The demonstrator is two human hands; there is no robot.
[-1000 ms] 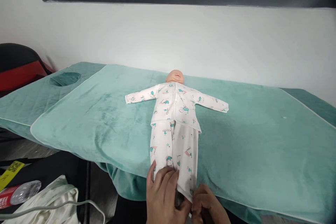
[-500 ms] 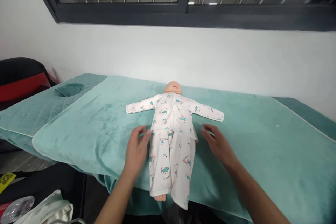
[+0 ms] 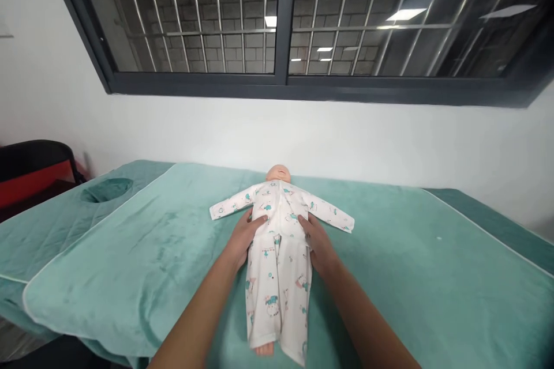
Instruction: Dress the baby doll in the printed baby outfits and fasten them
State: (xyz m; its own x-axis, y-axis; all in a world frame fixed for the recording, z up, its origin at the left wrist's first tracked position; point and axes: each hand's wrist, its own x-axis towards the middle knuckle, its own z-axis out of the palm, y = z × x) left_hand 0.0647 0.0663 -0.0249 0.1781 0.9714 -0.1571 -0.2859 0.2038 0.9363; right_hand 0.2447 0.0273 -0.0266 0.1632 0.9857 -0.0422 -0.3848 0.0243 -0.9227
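A baby doll (image 3: pixel 278 173) lies on its back on a green covered bed, head toward the wall. It wears a white printed shirt (image 3: pixel 280 210) and matching trousers (image 3: pixel 272 294), with both sleeves spread outward. My left hand (image 3: pixel 244 236) grips the doll's waist from the left, thumb on the shirt front. Opposite it, my right hand (image 3: pixel 318 241) holds the other side of the waist, thumb also on the shirt. The fingers of both hands are partly hidden beside the doll's body. One foot (image 3: pixel 265 349) shows below a trouser leg.
The green bed cover (image 3: pixel 389 277) spreads to both sides, with a face hole (image 3: pixel 107 189) at the left. Behind the bed rises a white wall (image 3: pixel 346 138) with a dark-framed barred window (image 3: pixel 194 83). A black and red chair (image 3: pixel 37 179) stands at the far left.
Both hands have moved inward from beside the doll and closed on its waist. The view has tilted upward, showing more of the window.
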